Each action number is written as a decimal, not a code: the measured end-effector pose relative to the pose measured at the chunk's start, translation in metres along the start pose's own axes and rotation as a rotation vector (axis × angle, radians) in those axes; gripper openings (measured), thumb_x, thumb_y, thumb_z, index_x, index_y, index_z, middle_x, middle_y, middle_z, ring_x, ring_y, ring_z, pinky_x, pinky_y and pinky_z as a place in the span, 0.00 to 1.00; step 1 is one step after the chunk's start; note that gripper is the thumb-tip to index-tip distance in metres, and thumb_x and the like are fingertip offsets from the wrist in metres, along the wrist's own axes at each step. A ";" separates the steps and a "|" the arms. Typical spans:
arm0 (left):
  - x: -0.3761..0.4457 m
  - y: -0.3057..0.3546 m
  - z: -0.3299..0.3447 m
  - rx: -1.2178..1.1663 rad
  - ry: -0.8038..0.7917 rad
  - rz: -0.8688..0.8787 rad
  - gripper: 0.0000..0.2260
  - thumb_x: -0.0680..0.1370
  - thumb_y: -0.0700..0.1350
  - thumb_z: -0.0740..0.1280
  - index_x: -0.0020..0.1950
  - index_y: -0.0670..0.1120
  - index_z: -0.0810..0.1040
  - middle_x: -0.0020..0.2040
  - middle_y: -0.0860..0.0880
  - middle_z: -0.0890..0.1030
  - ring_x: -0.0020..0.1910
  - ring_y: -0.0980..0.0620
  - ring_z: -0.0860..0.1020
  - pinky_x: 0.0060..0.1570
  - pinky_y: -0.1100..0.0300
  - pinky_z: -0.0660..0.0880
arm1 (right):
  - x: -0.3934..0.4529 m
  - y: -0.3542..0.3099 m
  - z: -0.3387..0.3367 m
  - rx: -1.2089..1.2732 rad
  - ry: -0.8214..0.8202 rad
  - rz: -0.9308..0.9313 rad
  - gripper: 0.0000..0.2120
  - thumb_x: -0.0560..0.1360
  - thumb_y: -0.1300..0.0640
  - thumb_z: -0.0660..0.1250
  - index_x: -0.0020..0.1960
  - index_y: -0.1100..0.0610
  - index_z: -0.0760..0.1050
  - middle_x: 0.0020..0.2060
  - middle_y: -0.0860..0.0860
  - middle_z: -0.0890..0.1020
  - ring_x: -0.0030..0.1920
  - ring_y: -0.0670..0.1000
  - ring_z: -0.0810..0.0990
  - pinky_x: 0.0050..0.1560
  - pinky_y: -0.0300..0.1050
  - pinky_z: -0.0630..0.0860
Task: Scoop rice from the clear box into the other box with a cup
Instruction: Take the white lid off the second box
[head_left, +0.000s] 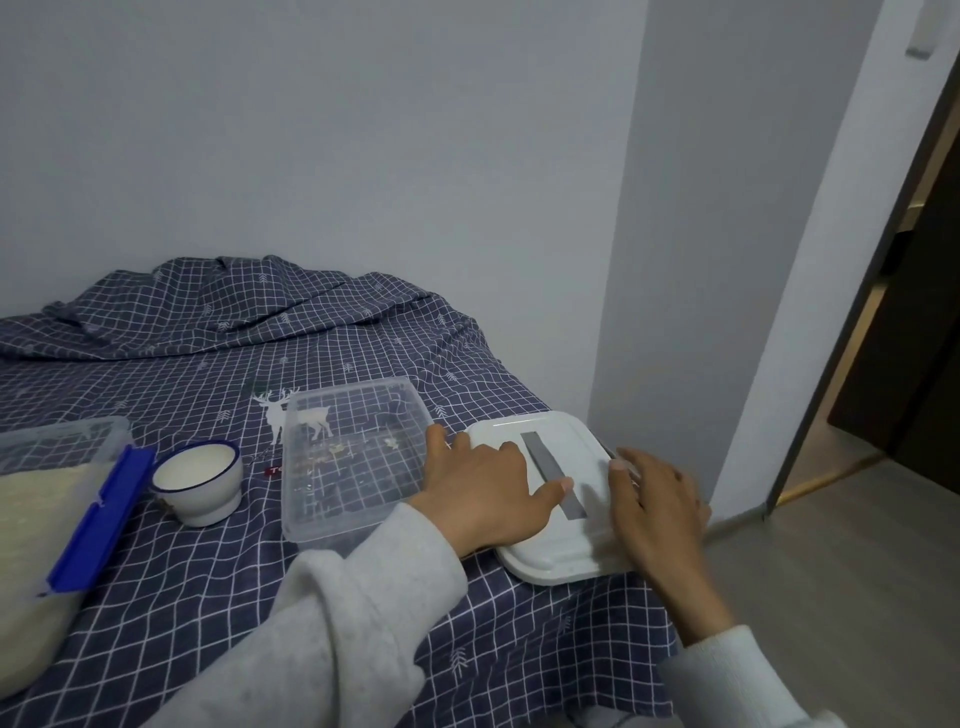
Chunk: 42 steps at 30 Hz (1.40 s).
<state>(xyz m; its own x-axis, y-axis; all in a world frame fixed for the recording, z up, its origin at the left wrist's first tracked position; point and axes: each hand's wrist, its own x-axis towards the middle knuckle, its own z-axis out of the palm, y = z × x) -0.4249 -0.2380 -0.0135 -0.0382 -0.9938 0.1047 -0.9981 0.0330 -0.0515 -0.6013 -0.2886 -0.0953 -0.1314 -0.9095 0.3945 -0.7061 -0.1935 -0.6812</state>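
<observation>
A clear box (47, 499) heaped with white rice sits at the left edge, with a blue clip along its right side. A white enamel cup (200, 480) with a blue rim stands beside it, holding rice. A second clear box (348, 452), almost empty with a few bits on its floor, lies in the middle. To its right a white lid (563, 540) with a grey strip rests flat on the cloth. My left hand (483, 491) lies spread on the lid's left part. My right hand (657, 499) lies spread on its right edge.
A navy checked cloth (218, 597) with white deer covers the table and bunches up against the wall behind. The table's right edge drops to a wooden floor (841, 597). A dark doorway stands open at the far right.
</observation>
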 end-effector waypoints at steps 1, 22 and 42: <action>-0.001 -0.001 -0.001 -0.014 0.015 0.005 0.33 0.71 0.73 0.41 0.46 0.49 0.72 0.45 0.48 0.81 0.60 0.41 0.69 0.62 0.39 0.49 | 0.000 -0.005 -0.001 -0.001 0.015 -0.019 0.17 0.80 0.46 0.56 0.64 0.50 0.75 0.63 0.51 0.78 0.66 0.57 0.69 0.66 0.59 0.60; -0.053 -0.106 -0.046 -0.341 0.225 -0.112 0.32 0.73 0.71 0.44 0.64 0.51 0.70 0.54 0.53 0.79 0.63 0.48 0.69 0.61 0.45 0.54 | -0.023 -0.168 0.034 0.243 -0.131 -0.350 0.18 0.81 0.48 0.57 0.69 0.50 0.71 0.66 0.50 0.76 0.69 0.53 0.67 0.68 0.56 0.65; -0.155 -0.279 -0.045 -0.362 0.344 -0.458 0.38 0.68 0.75 0.42 0.66 0.55 0.69 0.59 0.55 0.79 0.64 0.51 0.70 0.62 0.48 0.54 | -0.122 -0.320 0.114 0.428 -0.456 -0.573 0.25 0.80 0.52 0.62 0.75 0.54 0.61 0.73 0.49 0.67 0.71 0.48 0.65 0.70 0.51 0.67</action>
<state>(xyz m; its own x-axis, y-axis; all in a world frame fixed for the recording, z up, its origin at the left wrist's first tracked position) -0.1426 -0.0880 0.0296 0.4392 -0.8273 0.3503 -0.8681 -0.2903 0.4027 -0.2804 -0.1576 0.0043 0.5253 -0.6697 0.5249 -0.2417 -0.7089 -0.6626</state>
